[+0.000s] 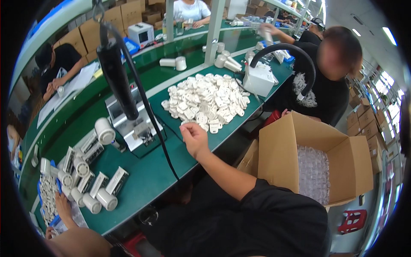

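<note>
My right hand (195, 140), its bare forearm coming from a black short sleeve, hovers over the front edge of the green bench. Its fingers are curled into a pinch; whether anything is between them I cannot make out. Just beyond it spreads a heap of small white plastic plates with holes (207, 100). To its left stands a metal bench fixture (139, 132) with a cable. A black cylindrical power tool (117, 79) hangs above the fixture on a cord. My left hand is not in view.
Left lie white cylindrical housings (106, 199) with labelled boxes; a co-worker's hands (64, 207) reach into a parts tray. A cardboard box (278, 150) holding clear plastic stands right. Beyond it, another person sits by a white machine (259, 81) with a black hose (314, 64).
</note>
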A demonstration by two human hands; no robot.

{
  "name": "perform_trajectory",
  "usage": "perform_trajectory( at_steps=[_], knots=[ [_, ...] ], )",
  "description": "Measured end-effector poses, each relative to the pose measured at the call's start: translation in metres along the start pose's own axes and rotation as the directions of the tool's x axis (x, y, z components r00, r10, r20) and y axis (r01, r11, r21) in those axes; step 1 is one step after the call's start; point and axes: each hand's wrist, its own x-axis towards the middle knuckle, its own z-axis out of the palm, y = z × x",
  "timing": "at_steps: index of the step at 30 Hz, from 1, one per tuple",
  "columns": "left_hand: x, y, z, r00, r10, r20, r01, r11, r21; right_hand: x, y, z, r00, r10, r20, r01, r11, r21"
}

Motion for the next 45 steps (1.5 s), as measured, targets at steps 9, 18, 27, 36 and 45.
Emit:
perform_trajectory(
  at_steps=[9,18,27,36,45],
  knots=[
    [-0.112,0.009,-0.106,0.937,0.017,-0.35,0.01,0.997,0.075,0.005,-0.003,0.001,1.0,-0.007,0.009,0.009,0.948,-0.317],
    [-0.028,-0.041,-0.216,0.737,0.479,-0.477,-0.489,0.865,0.112,-0.012,0.009,-0.019,0.98,-0.188,0.07,0.199,0.954,-0.226],
    [-0.271,-0.027,-0.209,0.587,-0.441,-0.678,0.279,0.897,-0.343,-0.024,-0.022,-0.012,0.983,0.179,-0.028,-0.181,0.971,-0.156],
    [-0.412,-0.01,-0.269,0.212,-0.552,-0.806,0.395,0.803,-0.446,-0.011,-0.013,-0.003,0.99,0.115,0.088,-0.116,0.993,0.013],
    [-0.166,0.032,-0.108,-0.074,-0.679,-0.731,0.456,0.629,-0.63,0.013,-0.071,0.004,0.986,-0.144,-0.079,0.151,0.985,0.088]
  ],
)
